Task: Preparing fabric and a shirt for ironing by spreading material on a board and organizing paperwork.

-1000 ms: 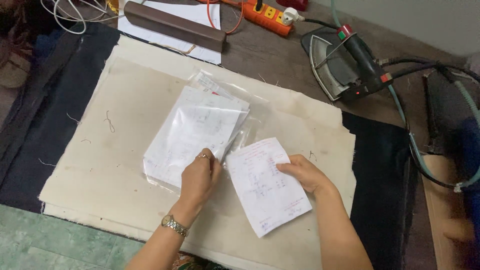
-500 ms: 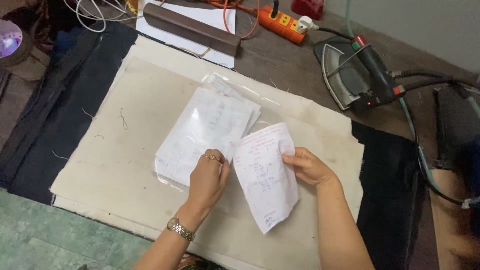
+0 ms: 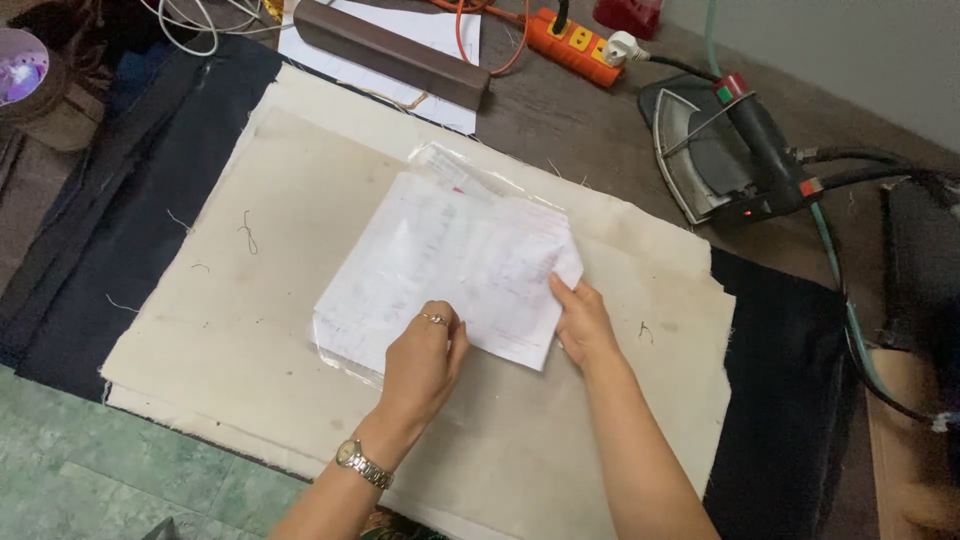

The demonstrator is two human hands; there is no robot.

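My left hand pinned the clear plastic sleeve of white papers to the cream cloth pad; my right hand, gripping the loose sheet, had brought it back onto the stack.

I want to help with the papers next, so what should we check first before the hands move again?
1. Left hand rests on the near edge of the clear plastic sleeve: ok.
2. Right hand grips the right edge of the paper sheet: ok.
3. Sheet lies flat over the sleeve: ok, though one corner by the right hand curls up.
4. Whether the sheet is inside the sleeve or only on top: cannot tell.
5. Steam iron sits on its rest, away from the papers: ok. Whether it is hot: cannot tell.
6. Beige pressing cloth under the papers lies smooth, with only loose threads on it: ok.
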